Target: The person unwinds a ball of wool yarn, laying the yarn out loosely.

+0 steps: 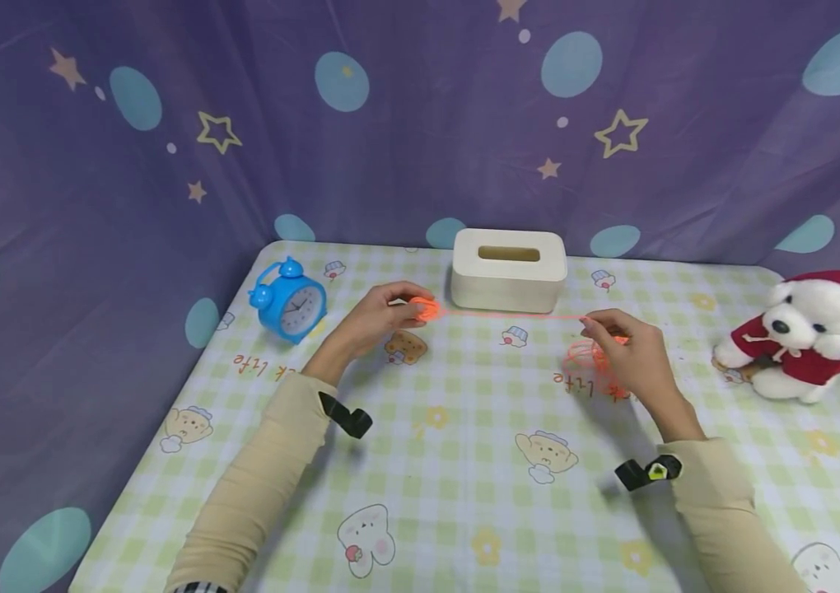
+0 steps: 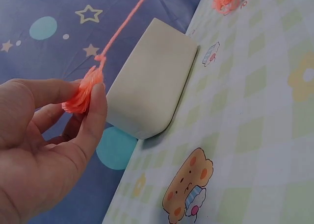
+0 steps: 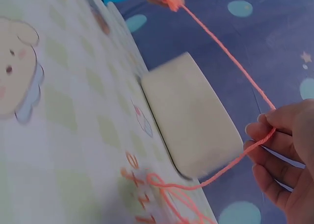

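Note:
My left hand (image 1: 383,317) pinches a small bundle of orange yarn (image 2: 87,91) between thumb and fingers, raised over the table. From the bundle a single strand (image 3: 228,55) runs taut to the right. My right hand (image 1: 631,354) pinches that strand between thumb and index finger, its other fingers loosely bent. Past the right fingertips the yarn droops to a loose tangle of orange yarn (image 1: 581,354) on the tablecloth, partly hidden behind the right hand in the head view.
A cream tissue box (image 1: 505,288) stands at the back middle, just behind the strand. A blue alarm clock (image 1: 292,305) is at the back left. At the right sits a white plush dog (image 1: 805,338) in red clothes. A patterned tablecloth (image 1: 457,461) covers the table.

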{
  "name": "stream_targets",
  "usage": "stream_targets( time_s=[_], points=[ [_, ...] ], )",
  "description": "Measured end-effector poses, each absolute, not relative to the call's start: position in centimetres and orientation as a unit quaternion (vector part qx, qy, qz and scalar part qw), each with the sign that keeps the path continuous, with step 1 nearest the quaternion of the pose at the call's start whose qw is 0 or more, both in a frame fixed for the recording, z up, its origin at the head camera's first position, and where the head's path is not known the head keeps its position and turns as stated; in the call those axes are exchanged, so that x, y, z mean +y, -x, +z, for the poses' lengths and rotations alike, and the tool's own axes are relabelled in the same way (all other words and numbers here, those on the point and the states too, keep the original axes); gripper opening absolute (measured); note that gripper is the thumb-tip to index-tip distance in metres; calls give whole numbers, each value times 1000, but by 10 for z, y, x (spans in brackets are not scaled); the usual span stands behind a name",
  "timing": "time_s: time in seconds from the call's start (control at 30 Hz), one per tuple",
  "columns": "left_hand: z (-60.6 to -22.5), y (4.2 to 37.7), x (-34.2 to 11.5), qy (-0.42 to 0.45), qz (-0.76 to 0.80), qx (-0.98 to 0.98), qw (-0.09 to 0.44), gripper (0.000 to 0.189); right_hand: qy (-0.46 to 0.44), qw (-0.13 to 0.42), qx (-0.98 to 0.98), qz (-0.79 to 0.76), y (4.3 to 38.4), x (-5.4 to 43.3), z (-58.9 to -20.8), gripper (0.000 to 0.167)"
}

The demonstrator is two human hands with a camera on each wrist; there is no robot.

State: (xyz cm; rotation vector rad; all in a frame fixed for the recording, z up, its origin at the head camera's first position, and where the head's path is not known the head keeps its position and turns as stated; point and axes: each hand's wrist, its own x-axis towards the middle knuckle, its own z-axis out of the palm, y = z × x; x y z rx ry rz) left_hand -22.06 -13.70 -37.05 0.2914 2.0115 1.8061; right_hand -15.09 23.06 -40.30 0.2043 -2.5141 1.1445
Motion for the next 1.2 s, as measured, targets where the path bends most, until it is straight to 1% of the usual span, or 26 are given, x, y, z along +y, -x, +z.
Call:
stream_targets(
  time_s=[0.17, 0.3, 0.43, 0.5, 0.63, 0.73, 0.9, 1.1, 1.2],
  points=[
    [-370, 222, -137, -92, 656, 719, 210, 27, -36, 205, -895, 396, 147, 250, -402, 21],
    [-371, 223, -137, -82, 654, 723, 206, 24, -4, 198, -904, 380, 142, 266, -403, 25],
    [-371, 223, -137, -80, 653, 725, 202, 23, 6, 190, -910, 367, 137, 277, -407, 27],
    [-371, 223, -137, -81, 655, 724, 198, 23, 3, 191, -912, 363, 135, 281, -410, 27],
    [-370, 223, -135, -82, 661, 723, 185, 32, -6, 185, -914, 361, 131, 286, -413, 25],
    [-369, 222, -135, -77, 659, 725, 187, 37, -15, 180, -917, 357, 129, 286, -413, 25],
    [-370, 223, -135, -83, 649, 731, 195, 33, -25, 184, -917, 353, 128, 285, -412, 25],
    [-370, 222, -135, -111, 645, 729, 200, 35, -26, 192, -916, 350, 130, 285, -412, 23],
    [-370, 222, -134, -108, 647, 726, 207, 30, -25, 189, -917, 352, 130, 284, -411, 24]
  ],
)
